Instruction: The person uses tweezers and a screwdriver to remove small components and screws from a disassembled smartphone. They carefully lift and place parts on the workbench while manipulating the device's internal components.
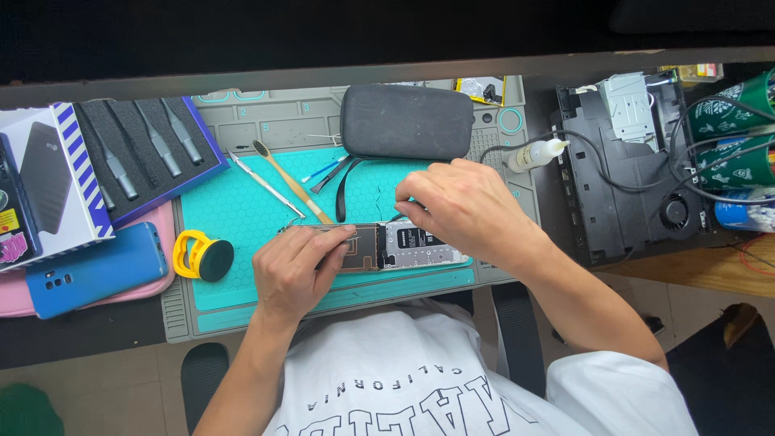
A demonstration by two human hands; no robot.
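An opened phone (387, 246) with its back cover off lies lengthwise near the front edge of a teal work mat (242, 214) on the table (89, 331), its inner plate and dark coil exposed. The left hand (297, 270) rests on the phone's left end, fingers curled down over it and pinning it flat. The right hand (460, 206) hovers over the phone's right end, fingertips drawn close together in a narrow pinch; whether anything sits between them cannot be told. Just behind the phone lie a brush (292, 182), a slim metal pick (265, 184) and a black strap. A grey pouch (406, 121) sits farther back, a yellow suction cup (202, 256) to the left, and beyond it a blue phone (93, 270) on a pink pad.
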